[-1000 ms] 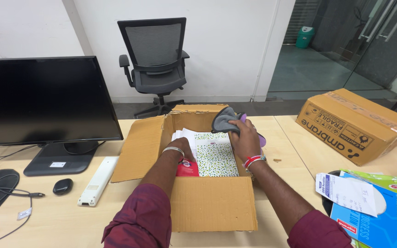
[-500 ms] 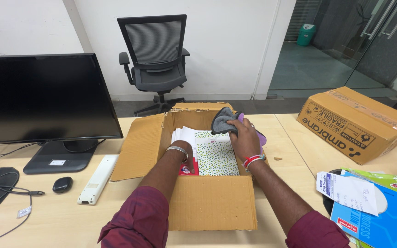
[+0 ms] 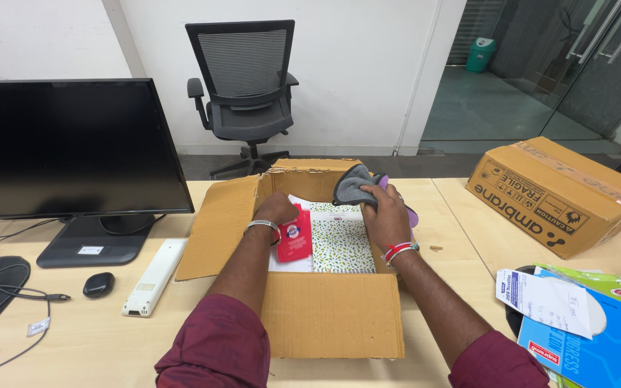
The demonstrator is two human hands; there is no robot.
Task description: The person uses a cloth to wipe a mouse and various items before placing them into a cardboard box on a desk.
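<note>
Centrally, open cardboard box (image 3: 328, 316) on desk (image 3: 88, 338). Left hand (image 3: 276, 208) inside it, fingers closed on red packet (image 3: 294, 237), held upright above white papers (image 3: 292, 264) and leaf-print notebook (image 3: 339, 241) lying on the box floor. Right hand (image 3: 386, 212) at the box's right wall, clutching grey cloth (image 3: 353, 185) over the rim. Left of box: white remote (image 3: 154, 276), black mouse (image 3: 99, 284), monitor (image 3: 66, 147). Right: sealed carton (image 3: 558, 194), blue notebook (image 3: 583, 352) with slip of paper (image 3: 544, 302). Office chair (image 3: 242, 93) behind.

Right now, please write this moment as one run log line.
left hand: holds red packet in open box | right hand: holds grey cloth at box edge | patterned notebook: in box
</note>
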